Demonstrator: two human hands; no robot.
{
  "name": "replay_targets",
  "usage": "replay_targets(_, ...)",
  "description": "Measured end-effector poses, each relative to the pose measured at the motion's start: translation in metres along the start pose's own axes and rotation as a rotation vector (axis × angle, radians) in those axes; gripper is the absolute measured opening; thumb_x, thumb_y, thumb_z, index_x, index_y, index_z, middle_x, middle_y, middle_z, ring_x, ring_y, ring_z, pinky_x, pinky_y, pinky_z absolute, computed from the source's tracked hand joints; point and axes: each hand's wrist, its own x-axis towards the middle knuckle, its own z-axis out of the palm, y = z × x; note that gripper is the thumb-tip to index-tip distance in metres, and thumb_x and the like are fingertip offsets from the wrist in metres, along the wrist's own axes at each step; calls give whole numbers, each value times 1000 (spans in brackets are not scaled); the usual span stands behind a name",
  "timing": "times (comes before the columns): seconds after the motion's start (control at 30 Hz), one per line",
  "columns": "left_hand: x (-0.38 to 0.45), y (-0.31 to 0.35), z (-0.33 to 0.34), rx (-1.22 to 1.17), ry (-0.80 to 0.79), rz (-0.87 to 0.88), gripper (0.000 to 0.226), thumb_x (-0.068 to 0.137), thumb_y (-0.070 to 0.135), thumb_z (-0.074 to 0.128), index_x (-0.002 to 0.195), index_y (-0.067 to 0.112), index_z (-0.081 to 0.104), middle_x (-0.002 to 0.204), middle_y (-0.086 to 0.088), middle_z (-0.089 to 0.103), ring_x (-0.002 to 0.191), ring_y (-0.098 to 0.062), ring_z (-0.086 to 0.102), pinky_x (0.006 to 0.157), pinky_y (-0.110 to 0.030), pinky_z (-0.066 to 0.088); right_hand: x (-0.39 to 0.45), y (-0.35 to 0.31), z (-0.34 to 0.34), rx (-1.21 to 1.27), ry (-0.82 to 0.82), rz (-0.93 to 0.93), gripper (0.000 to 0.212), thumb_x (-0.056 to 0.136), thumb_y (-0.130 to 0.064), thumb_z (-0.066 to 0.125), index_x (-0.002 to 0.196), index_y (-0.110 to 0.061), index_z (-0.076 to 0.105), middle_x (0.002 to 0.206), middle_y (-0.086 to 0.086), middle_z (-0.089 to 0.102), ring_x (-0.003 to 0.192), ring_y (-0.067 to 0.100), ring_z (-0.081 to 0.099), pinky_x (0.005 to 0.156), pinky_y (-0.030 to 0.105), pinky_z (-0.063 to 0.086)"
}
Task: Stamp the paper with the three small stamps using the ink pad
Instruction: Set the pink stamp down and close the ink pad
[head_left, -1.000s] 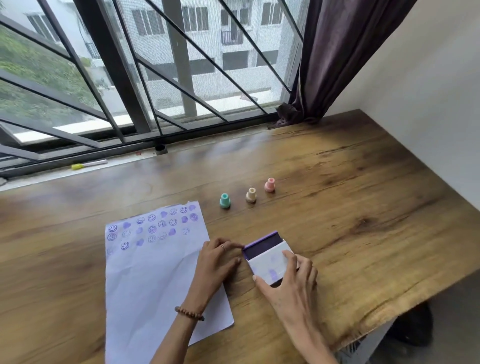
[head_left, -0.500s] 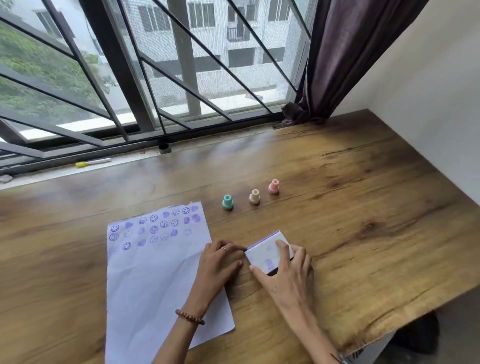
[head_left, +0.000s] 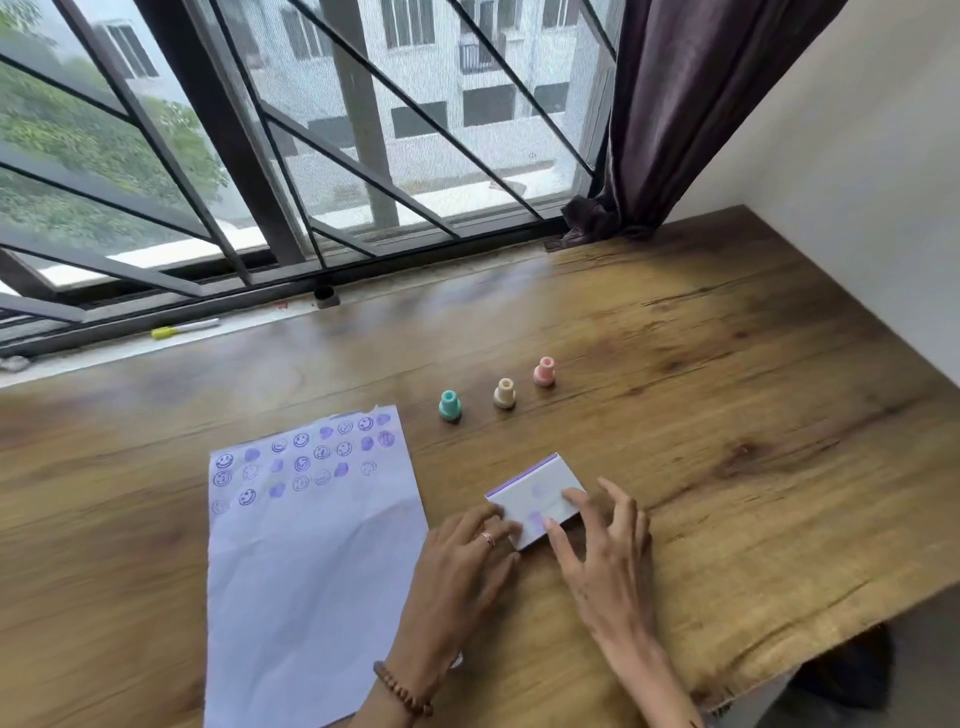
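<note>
— What do we have in front of us?

— We see a wooden table (head_left: 701, 415) under a barred window, with a sheet of paper (head_left: 311, 571) lying flat at the left. Its top part carries rows of purple prints, smiley faces and solid blots; the rest of the sheet is blank.

— And the stamps?

— We count three, standing upright in a slanting row beyond the paper's upper right corner: a teal stamp (head_left: 449, 405), a beige stamp (head_left: 504, 392) and a pink stamp (head_left: 544, 371). They stand apart from each other, and neither hand touches them.

— Where is the ink pad?

— The ink pad (head_left: 535, 493) lies on the table just right of the paper, nearer to us than the stamps. Its white lid is down, smudged with purple, and a thin purple edge shows along the far side.

— What are our hands doing?

— Our left hand (head_left: 462, 566), with a ring and a bead bracelet at the wrist, rests with its heel on the paper's right edge, loosely curled fingers touching the pad's near left corner. Our right hand (head_left: 605, 551) is spread, its thumb and forefinger lying on the lid, the other fingers splayed to the right. Neither hand pinches anything.

— Anything else?

— A yellow-capped pen (head_left: 184, 328) lies on the window sill, and a dark curtain (head_left: 675, 104) hangs at the right.
</note>
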Motion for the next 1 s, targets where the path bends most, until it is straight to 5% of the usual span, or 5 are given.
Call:
replay_targets(0.5, 93, 32, 31, 161, -143, 37, 36, 91, 31, 47, 127, 31, 46, 145, 11, 39, 127, -14, 39, 92, -32, 37, 65, 41, -8, -80, 169, 144, 34, 76, -37, 70, 107, -26, 62, 105, 11, 62, 86, 34, 57, 73, 43, 48)
replay_targets(0.73, 72, 28, 22, 27, -180, 33, 49, 91, 20, 51, 138, 25, 35, 154, 1, 23, 135, -16, 31, 110, -27, 27, 52, 20, -9, 132, 168, 245, 49, 79, -33, 68, 120, -11, 52, 108, 21, 54, 98, 40, 49, 86, 45, 37)
replay_targets(1.0, -28, -28, -20, 32, 20, -226, 45, 96, 23, 45, 138, 28, 32, 152, 9, 17, 143, -13, 11, 114, -24, 9, -27, -66, 19, 196, -206, -92, 50, 78, -35, 65, 124, -23, 50, 115, 7, 52, 108, 26, 47, 93, 38, 40)
